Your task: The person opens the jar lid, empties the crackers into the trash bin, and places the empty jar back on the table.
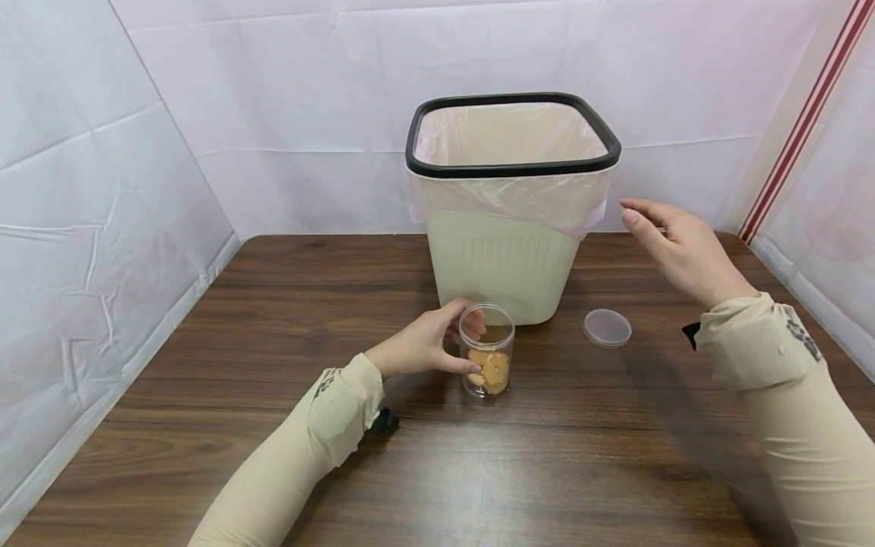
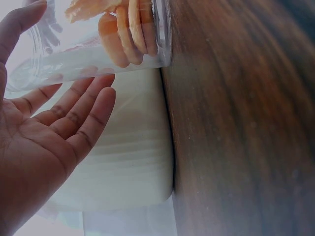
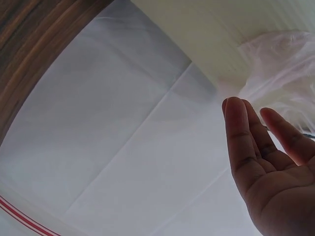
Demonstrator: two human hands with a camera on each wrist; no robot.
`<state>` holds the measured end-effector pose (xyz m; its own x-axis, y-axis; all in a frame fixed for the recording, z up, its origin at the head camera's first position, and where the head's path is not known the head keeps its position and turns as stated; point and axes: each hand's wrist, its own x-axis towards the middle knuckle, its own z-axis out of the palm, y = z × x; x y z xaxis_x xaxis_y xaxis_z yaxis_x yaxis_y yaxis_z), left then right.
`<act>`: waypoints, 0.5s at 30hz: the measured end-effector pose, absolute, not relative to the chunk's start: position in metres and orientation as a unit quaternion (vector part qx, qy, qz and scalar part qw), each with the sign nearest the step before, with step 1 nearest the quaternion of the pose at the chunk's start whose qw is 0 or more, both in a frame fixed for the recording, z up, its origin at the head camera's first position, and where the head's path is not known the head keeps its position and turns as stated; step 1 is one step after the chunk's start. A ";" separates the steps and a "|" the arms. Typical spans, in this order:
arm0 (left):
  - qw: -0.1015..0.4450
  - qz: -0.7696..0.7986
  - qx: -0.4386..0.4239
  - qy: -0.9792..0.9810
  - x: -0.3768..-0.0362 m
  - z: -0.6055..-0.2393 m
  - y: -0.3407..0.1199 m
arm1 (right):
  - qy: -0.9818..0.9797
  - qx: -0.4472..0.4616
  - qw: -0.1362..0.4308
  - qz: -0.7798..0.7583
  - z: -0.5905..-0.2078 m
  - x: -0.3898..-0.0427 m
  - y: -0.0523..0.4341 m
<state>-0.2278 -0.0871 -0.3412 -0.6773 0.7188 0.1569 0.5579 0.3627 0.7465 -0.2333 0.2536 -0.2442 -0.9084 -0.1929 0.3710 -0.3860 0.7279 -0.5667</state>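
A clear plastic jar (image 1: 487,353), lidless and upright on the table, has several round orange-brown biscuits (image 1: 494,370) in its lower part. My left hand (image 1: 437,342) holds it from the left, thumb on the near side and fingers behind. In the left wrist view the jar (image 2: 74,59) appears sideways, with the fingertips at its wall and the biscuits (image 2: 130,34) stacked near its base. My right hand (image 1: 683,247) is raised to the right of the bin, fingers slightly bent and holding nothing. Its fingers (image 3: 238,132) point toward the bin's liner in the right wrist view.
A cream bin (image 1: 506,262) with a black rim (image 1: 513,169) and thin pinkish liner (image 1: 574,199) stands behind the jar on the wooden table (image 1: 273,327). A round clear lid (image 1: 608,327) lies right of the bin. White sheeting (image 1: 287,99) encloses the back and sides.
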 end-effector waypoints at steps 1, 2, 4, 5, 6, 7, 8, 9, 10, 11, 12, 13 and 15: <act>0.099 0.409 0.390 0.820 -0.228 -0.341 -0.087 | -0.918 0.156 0.146 0.334 -0.243 -0.233 0.254; 0.098 0.408 0.390 0.820 -0.228 -0.341 -0.087 | -0.918 0.155 0.146 0.335 -0.242 -0.234 0.254; 0.098 0.407 0.390 0.820 -0.227 -0.340 -0.087 | -0.917 0.153 0.146 0.337 -0.239 -0.234 0.254; 0.099 0.408 0.389 0.820 -0.227 -0.340 -0.087 | -0.917 0.153 0.145 0.339 -0.238 -0.234 0.255; 0.098 0.407 0.390 0.820 -0.227 -0.340 -0.087 | -0.917 0.154 0.143 0.340 -0.237 -0.235 0.255; 0.098 0.407 0.391 0.820 -0.227 -0.340 -0.087 | -0.916 0.153 0.142 0.341 -0.237 -0.235 0.255; 0.098 0.407 0.392 0.819 -0.227 -0.340 -0.087 | -0.916 0.154 0.141 0.343 -0.236 -0.235 0.255; 0.098 0.408 0.392 0.819 -0.227 -0.340 -0.087 | -0.916 0.154 0.141 0.344 -0.235 -0.236 0.255; 0.097 0.408 0.393 0.818 -0.228 -0.341 -0.087 | -0.916 0.154 0.140 0.344 -0.234 -0.236 0.255; 0.096 0.409 0.393 0.818 -0.228 -0.341 -0.087 | -0.916 0.154 0.141 0.344 -0.233 -0.237 0.255; 0.095 0.408 0.394 0.818 -0.228 -0.341 -0.087 | -0.915 0.154 0.143 0.343 -0.232 -0.237 0.255; 0.096 0.408 0.393 0.818 -0.228 -0.341 -0.087 | -0.915 0.154 0.145 0.343 -0.231 -0.237 0.255; 0.095 0.408 0.394 0.818 -0.228 -0.342 -0.087 | -0.916 0.154 0.149 0.340 -0.229 -0.237 0.255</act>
<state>-0.2282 -0.0870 -0.3416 -0.6718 0.7221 0.1654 0.5662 0.3565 0.7432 -0.2373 0.2546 -0.2292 -0.9081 -0.1816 0.3774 -0.3838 0.7215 -0.5763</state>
